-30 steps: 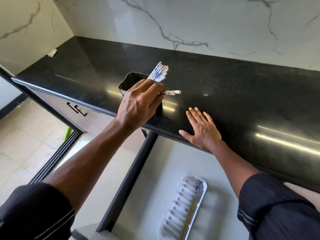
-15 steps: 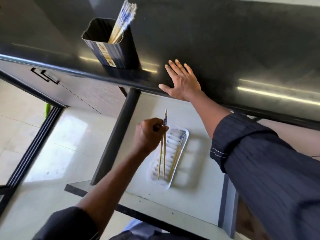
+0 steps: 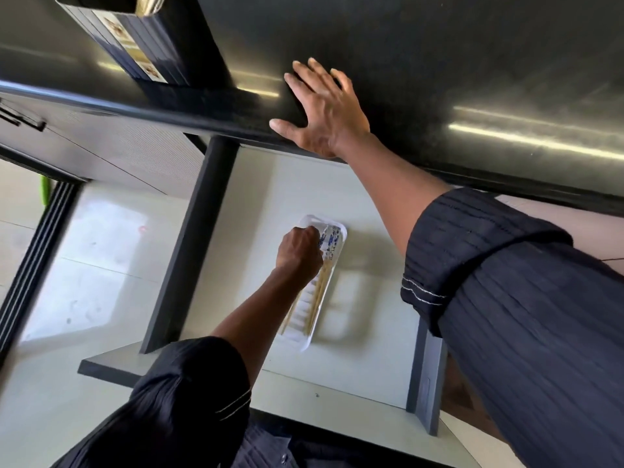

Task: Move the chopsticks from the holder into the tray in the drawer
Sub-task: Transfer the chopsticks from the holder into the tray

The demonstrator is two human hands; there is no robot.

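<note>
A white ribbed tray (image 3: 300, 342) lies in the open drawer (image 3: 354, 376). Chopsticks (image 3: 320, 288) with blue-patterned tops lie lengthwise in it. My left hand (image 3: 299, 249) is down at the tray's far end, fingers closed over the patterned tops of chopsticks that rest along the tray. My right hand (image 3: 326, 111) lies flat, fingers spread, on the black countertop (image 3: 472, 62) at its front edge. The dark chopstick holder (image 3: 145, 45) stands on the counter at the top left, cut off by the frame; only the bamboo ends of chopsticks show inside it.
The drawer's dark side rail (image 3: 189, 244) runs along its left, a grey wall (image 3: 427, 383) along its right. A closed drawer front with a dark handle (image 3: 23, 118) sits at the left. Pale floor tiles (image 3: 84, 265) lie below.
My left hand carried a pair of chopsticks from the holder down into the drawer and lowered them into the tray. My right hand has stayed flat on the counter. The camera tilted downward.
</note>
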